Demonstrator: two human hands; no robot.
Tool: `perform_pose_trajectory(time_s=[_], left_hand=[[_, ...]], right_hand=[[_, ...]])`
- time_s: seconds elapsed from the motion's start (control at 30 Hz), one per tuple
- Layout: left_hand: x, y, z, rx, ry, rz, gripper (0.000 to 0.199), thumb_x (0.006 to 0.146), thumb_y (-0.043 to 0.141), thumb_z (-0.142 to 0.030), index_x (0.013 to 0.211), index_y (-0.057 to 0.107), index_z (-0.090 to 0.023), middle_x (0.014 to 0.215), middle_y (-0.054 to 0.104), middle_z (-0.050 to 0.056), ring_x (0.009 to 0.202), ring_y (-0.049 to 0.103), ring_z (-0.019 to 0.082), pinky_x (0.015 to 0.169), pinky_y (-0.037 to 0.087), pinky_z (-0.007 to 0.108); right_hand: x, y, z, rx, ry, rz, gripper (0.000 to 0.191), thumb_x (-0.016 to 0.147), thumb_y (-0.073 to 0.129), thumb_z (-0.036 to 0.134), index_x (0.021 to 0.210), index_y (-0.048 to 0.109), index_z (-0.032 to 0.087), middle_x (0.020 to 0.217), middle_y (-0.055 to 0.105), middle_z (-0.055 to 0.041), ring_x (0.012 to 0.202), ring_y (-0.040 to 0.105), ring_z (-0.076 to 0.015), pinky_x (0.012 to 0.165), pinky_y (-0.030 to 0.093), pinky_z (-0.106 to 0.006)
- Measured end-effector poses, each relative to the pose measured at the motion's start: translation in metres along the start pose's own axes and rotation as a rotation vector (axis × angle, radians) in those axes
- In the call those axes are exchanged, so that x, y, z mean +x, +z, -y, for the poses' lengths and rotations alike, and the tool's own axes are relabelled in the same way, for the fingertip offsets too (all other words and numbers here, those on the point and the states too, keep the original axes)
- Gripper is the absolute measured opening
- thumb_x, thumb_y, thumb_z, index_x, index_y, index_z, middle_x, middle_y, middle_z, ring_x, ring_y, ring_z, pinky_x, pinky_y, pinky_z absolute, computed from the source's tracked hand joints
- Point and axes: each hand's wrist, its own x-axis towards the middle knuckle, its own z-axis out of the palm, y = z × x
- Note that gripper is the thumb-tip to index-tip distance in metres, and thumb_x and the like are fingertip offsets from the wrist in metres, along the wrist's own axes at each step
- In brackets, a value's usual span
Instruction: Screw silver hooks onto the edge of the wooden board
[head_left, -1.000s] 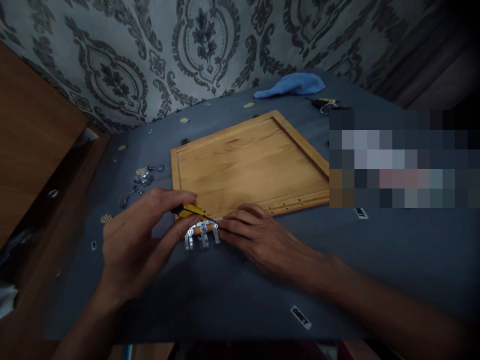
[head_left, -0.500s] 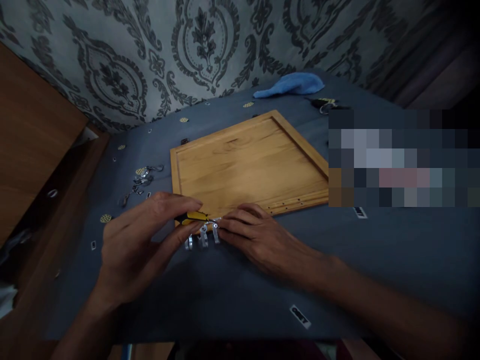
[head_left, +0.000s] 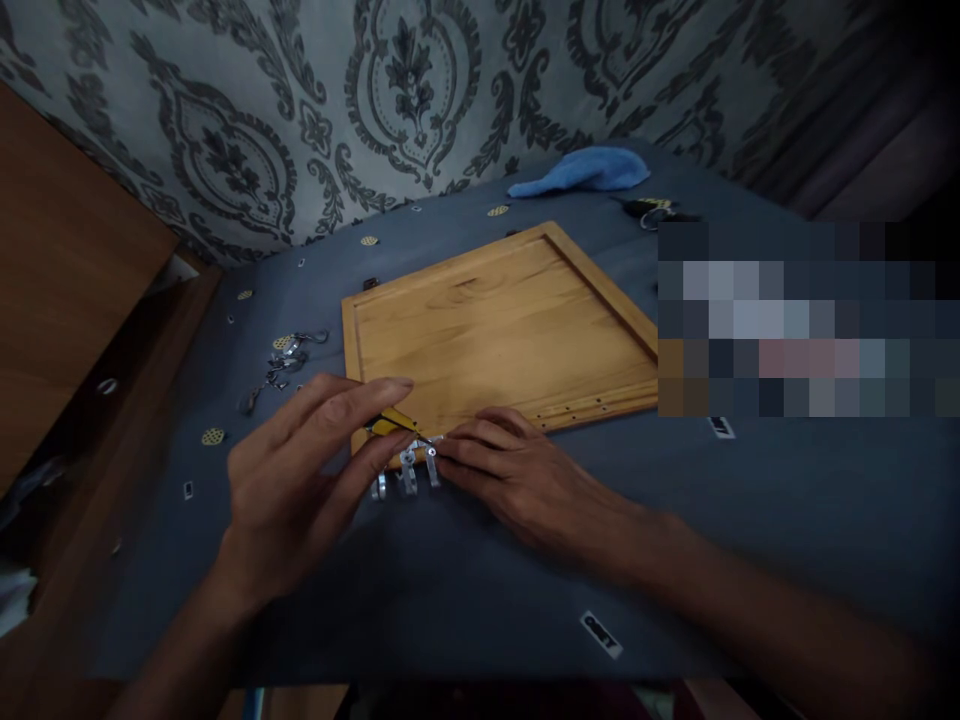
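Note:
A yellow-and-black screwdriver (head_left: 391, 422) is pinched between the thumb and fingers of my left hand (head_left: 300, 480). Its thin tip points down and right at the silver metal hardware (head_left: 409, 462) on the near left edge of a framed wooden panel (head_left: 480, 330). Several curved metal prongs stick out past that edge toward me. My right hand (head_left: 517, 460) lies on the panel's near edge, fingertips against the right end of the hardware; whether they grip a small part there is hidden. Several small dark holes run along the near edge to the right of that hand.
Loose metal pieces (head_left: 289, 360) lie on the dark patterned cloth (head_left: 480, 600) left of the panel. A blue cloth (head_left: 585, 170) rests at the back, near a dark object with a ring (head_left: 654, 214). Wooden furniture (head_left: 67, 300) stands at left; the right side is pixelated.
My left hand has shifted slightly right, and the screwdriver's handle is tilted more steeply, its tip still at the hardware. My right hand and the panel have stayed in place.

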Motion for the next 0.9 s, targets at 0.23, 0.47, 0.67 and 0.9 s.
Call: perform_pose_trajectory(time_s=[0.23, 0.47, 0.67, 0.9], left_hand=[[-0.001, -0.001, -0.001, -0.051, -0.007, 0.007, 0.045, 0.095, 0.070, -0.008, 0.132, 0.068, -0.033, 0.111, 0.079, -0.001, 0.094, 0.076, 0.016, 0.081, 0.065, 0.027], [0.001, -0.004, 0.000, -0.042, 0.015, 0.030, 0.041, 0.096, 0.070, -0.011, 0.131, 0.069, -0.031, 0.110, 0.079, -0.001, 0.092, 0.075, 0.015, 0.080, 0.064, 0.026], [0.001, -0.005, 0.001, -0.059, 0.006, 0.035, 0.038, 0.095, 0.070, -0.011, 0.128, 0.071, -0.030, 0.109, 0.078, -0.001, 0.095, 0.075, 0.016, 0.081, 0.063, 0.026], [0.004, -0.015, 0.002, -0.061, -0.158, -0.094, 0.036, 0.093, 0.076, -0.016, 0.122, 0.073, -0.036, 0.109, 0.080, -0.005, 0.094, 0.075, 0.018, 0.086, 0.062, 0.036]], right_hand=[[-0.001, 0.001, -0.001, -0.002, 0.001, 0.005, 0.026, 0.101, 0.056, 0.010, 0.121, 0.070, 0.018, 0.115, 0.077, -0.0098, 0.109, 0.064, -0.0262, 0.099, 0.049, -0.046], [0.000, 0.000, -0.001, -0.002, 0.007, 0.018, 0.027, 0.102, 0.053, 0.009, 0.123, 0.069, 0.016, 0.114, 0.077, -0.0102, 0.107, 0.064, -0.0261, 0.099, 0.048, -0.047], [0.000, 0.000, 0.000, 0.003, 0.000, 0.007, 0.026, 0.101, 0.053, 0.008, 0.121, 0.069, 0.013, 0.114, 0.077, -0.0107, 0.109, 0.064, -0.0267, 0.099, 0.048, -0.047], [0.000, -0.002, 0.000, 0.001, 0.001, 0.005, 0.027, 0.101, 0.051, 0.007, 0.120, 0.069, 0.013, 0.116, 0.077, -0.0111, 0.107, 0.065, -0.0261, 0.098, 0.049, -0.045]])
